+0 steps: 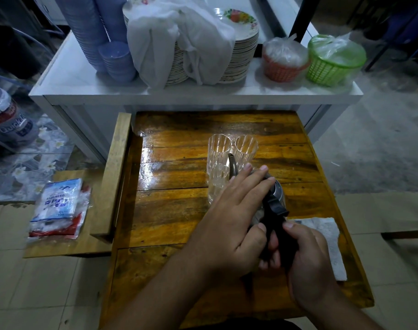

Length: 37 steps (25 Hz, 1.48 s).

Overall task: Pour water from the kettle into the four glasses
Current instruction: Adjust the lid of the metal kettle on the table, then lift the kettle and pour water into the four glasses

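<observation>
A metal kettle with a black handle stands in the middle of the wooden table. Its spout points away from me at a cluster of clear ribbed glasses. Two glasses stand at the back, one on the left and one on the right, and a nearer glass is partly behind my hand. My right hand grips the black handle. My left hand lies flat over the kettle's lid with fingers spread. The kettle body is mostly hidden.
A white folded cloth lies on the table at the right. Behind the table, a white cabinet carries stacked plates under a cloth, blue bowls and two plastic baskets. A plastic packet rests on a low wooden board at the left.
</observation>
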Available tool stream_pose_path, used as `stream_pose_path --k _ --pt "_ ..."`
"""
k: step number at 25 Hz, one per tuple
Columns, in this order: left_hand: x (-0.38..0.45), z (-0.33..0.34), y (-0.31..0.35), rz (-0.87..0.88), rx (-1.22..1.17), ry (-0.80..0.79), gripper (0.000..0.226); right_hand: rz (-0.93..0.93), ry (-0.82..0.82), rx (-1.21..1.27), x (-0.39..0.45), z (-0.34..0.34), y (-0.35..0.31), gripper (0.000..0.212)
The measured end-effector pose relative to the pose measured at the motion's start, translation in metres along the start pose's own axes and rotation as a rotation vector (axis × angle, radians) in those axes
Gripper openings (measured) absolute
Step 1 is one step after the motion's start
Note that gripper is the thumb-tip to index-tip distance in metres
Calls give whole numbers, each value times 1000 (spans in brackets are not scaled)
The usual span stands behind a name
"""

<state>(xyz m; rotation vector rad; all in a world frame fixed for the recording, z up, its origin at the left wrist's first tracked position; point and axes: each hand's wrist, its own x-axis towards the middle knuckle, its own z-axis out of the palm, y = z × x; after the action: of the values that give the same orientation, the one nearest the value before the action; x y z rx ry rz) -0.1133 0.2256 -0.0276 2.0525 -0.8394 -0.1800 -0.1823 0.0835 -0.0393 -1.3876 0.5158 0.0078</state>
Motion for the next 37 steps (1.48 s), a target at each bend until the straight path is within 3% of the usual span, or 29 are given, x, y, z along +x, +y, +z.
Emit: stream_pose_path --k 6,12,20,24,29,37 --pt "29 -21 -5 11 -22 60 70 -52 -3 -14 18 18 -35 51" --pt "51 -32 -18 -71 -72 60 67 67 -3 13 38 33 -60 46" --pt "69 -52 -34 -159 -140 -22 58 150 -16 -97 52 42 -79 45" --pt "87 -77 -39 -215 -236 -141 51 202 -55 -145 58 45 -91 44" --pt "116 -101 -50 -119 -3 -264 53 252 -95 -174 63 50 -106 40" --pt "146 -108 -72 -144 -145 -321 46 230 -113 -244 66 57 -123 39"
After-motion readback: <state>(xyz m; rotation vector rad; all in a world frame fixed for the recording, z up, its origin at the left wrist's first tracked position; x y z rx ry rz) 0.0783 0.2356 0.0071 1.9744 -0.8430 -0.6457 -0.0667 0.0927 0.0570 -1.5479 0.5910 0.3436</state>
